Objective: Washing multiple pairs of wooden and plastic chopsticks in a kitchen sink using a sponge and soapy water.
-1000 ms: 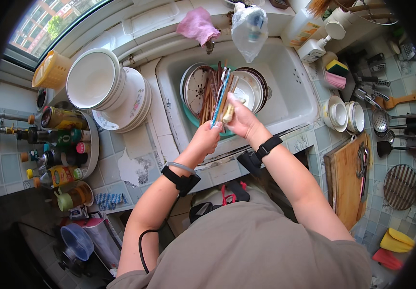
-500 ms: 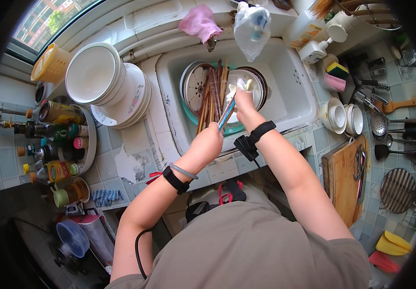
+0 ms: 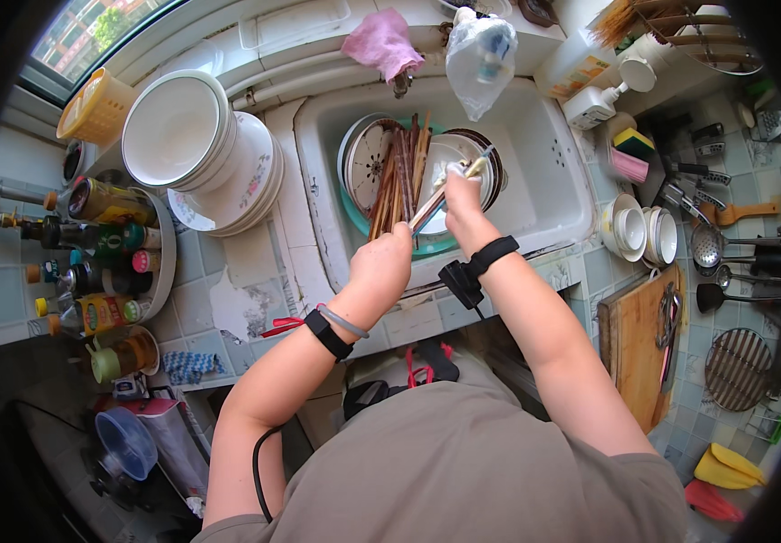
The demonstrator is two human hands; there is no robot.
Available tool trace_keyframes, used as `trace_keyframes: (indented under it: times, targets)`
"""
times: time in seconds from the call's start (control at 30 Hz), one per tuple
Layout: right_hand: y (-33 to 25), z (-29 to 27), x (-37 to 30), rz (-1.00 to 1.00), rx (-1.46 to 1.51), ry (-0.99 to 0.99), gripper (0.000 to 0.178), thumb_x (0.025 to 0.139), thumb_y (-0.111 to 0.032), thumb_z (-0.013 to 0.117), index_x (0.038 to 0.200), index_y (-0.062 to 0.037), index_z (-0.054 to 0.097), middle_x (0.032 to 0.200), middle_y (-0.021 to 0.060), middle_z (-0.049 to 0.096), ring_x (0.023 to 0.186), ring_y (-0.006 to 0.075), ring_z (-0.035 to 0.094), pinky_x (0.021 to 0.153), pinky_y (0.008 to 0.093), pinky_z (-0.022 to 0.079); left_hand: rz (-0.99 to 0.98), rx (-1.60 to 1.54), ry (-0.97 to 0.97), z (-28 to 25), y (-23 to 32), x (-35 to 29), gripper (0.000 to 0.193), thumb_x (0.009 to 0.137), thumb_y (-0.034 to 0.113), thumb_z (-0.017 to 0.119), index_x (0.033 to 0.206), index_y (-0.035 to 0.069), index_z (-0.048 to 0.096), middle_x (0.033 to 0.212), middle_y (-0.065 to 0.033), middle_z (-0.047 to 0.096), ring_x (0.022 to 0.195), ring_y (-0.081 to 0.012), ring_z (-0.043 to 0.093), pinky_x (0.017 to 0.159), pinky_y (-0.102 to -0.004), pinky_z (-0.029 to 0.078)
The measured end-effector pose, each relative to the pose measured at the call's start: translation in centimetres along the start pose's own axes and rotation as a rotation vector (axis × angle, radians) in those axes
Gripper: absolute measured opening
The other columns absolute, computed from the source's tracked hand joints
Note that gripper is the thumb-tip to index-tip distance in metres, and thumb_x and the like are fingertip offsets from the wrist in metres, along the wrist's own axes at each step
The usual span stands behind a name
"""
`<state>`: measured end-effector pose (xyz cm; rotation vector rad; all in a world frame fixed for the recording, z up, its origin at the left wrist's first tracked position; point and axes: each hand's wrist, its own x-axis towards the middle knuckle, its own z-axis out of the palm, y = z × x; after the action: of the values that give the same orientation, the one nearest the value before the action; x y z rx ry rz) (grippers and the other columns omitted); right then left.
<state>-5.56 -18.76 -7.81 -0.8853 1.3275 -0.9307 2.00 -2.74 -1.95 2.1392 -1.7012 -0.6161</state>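
Observation:
Over the white sink [image 3: 549, 195], a few chopsticks [image 3: 428, 211] slant between my two hands. My left hand [image 3: 381, 269] is closed around their lower ends. My right hand [image 3: 464, 197] grips a pale cloth [image 3: 441, 172] that is wrapped about the chopsticks farther up; their tips stick out beyond the fingers. Just left of the right hand, a bundle of brown chopsticks [image 3: 400, 176] leans across a green basin [image 3: 352, 215]. Inside the basin are a bowl with a dark flower pattern [image 3: 368, 156] and plates with dark rims [image 3: 496, 172], partly hidden by my right hand.
Stacked white bowls [image 3: 173, 127] and flowered plates [image 3: 259, 185] stand left of the sink. A pink cloth [image 3: 383, 43] covers the tap, beside a hanging plastic bag [image 3: 479, 63]. At right are small bowls [image 3: 626, 228], a cutting board [image 3: 630, 339] and hanging utensils [image 3: 709, 244].
My right hand with the cloth has slid slightly up along the chopsticks, whose tips now show past it. The left hand has shifted slightly left and still grips the other ends.

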Motion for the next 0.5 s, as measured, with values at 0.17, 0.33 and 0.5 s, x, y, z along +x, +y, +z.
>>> trace_keyframes:
  times: [0.17,0.33,0.5]
  targets:
    - [-0.1,-0.7,1.3,0.048,0.074,-0.204,0.017,0.089,-0.022,0.052,0.090,-0.0048,0.054,0.076,0.0009,0.053,0.067,0.0124,0.051,0.061,0.0292,0.041,0.074,-0.329,0.066,1.3,-2.1,0.4,0.019,0.090,0.021,0.050,0.090,0.003,0.045,0.067,-0.0159,0.058,0.053,-0.0277,0.058,0.045,-0.0387,0.043]
    - [-1.0,-0.7,-0.3,0.165,0.221,-0.312,0.017,0.091,-0.025,0.052,0.090,-0.0084,0.055,0.077,-0.0008,0.055,0.068,0.0105,0.052,0.062,0.0269,0.044,-0.521,-1.272,-0.498,-1.7,-1.1,1.0,0.045,0.093,0.049,0.040,0.099,0.006,0.051,0.061,0.0006,0.043,0.042,-0.0047,0.026,0.037,-0.0213,0.019]
    - [-0.3,-0.9,-2.1,0.233,0.157,-0.437,0.016,0.091,-0.027,0.055,0.098,-0.0125,0.055,0.080,-0.0021,0.057,0.070,0.0103,0.055,0.065,0.0285,0.046,-0.564,-1.330,-0.533,-1.1,-1.3,1.2,0.043,0.093,0.048,0.041,0.098,0.007,0.051,0.060,0.0000,0.044,0.039,-0.0041,0.024,0.035,-0.0217,0.017]
